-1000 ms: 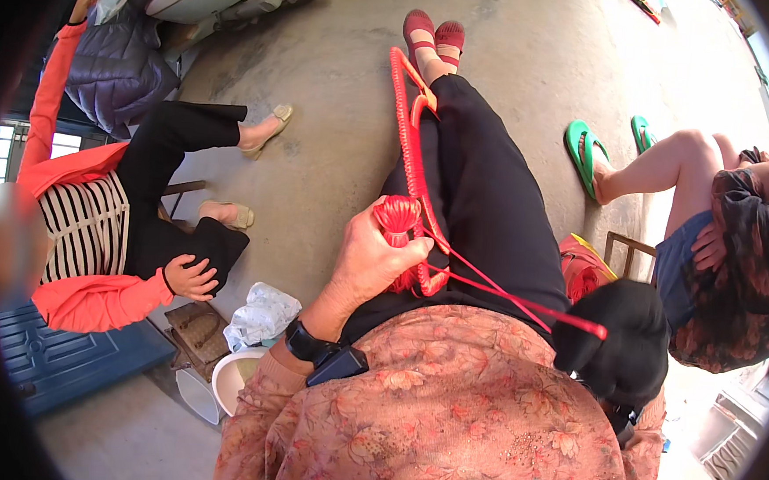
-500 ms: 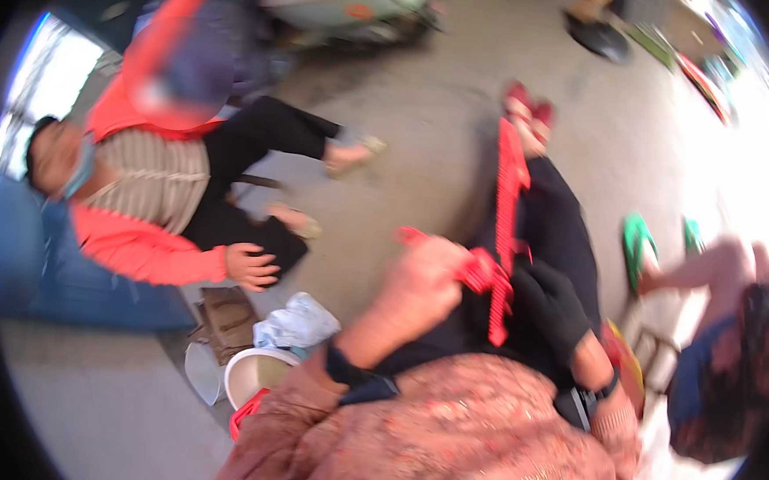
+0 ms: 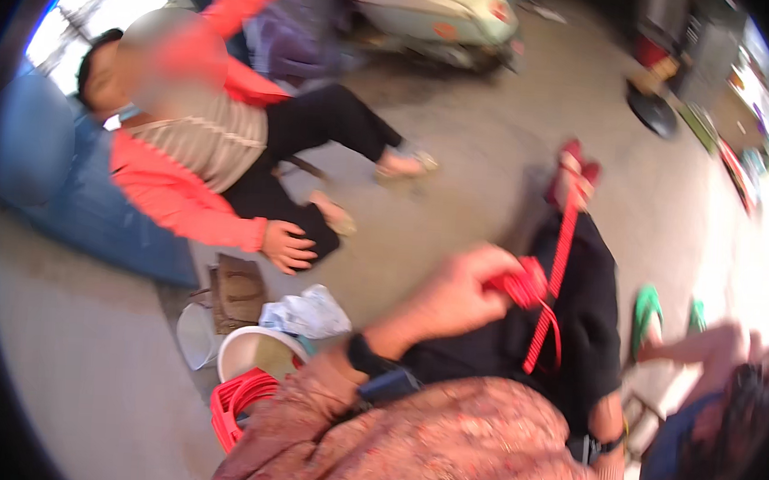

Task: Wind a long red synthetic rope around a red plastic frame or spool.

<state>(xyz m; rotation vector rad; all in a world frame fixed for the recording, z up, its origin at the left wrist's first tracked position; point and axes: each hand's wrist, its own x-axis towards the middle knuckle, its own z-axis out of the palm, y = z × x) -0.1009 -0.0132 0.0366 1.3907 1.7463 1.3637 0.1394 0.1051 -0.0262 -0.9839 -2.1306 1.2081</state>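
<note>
My bare left hand (image 3: 465, 289) is closed around a bunched red strip, its coiled bundle (image 3: 527, 286) showing at the fingertips. Over my dark trousers lies a long, narrow red strip (image 3: 561, 268) with a ribbed look, stretching from near my feet towards my lap. A thin red loop hangs beside its near end. Whether bundle and long strip are one piece, I cannot tell. My right hand (image 3: 590, 369), in a dark glove, rests low near my right thigh; its fingers blend into the black cloth.
To the left sits a person (image 3: 206, 141) in a coral jacket, one hand on a knee. Near my left elbow are a white bucket (image 3: 241, 350), red plastic baskets (image 3: 238, 398) and a brown bag (image 3: 238, 294). A scooter (image 3: 442, 19) stands ahead; another person's green sandal (image 3: 648, 313) is right.
The view has swung, shifting the surroundings rightward. My gloved right hand has drawn back from the red strip towards my body. My left hand still grips the red bundle.
</note>
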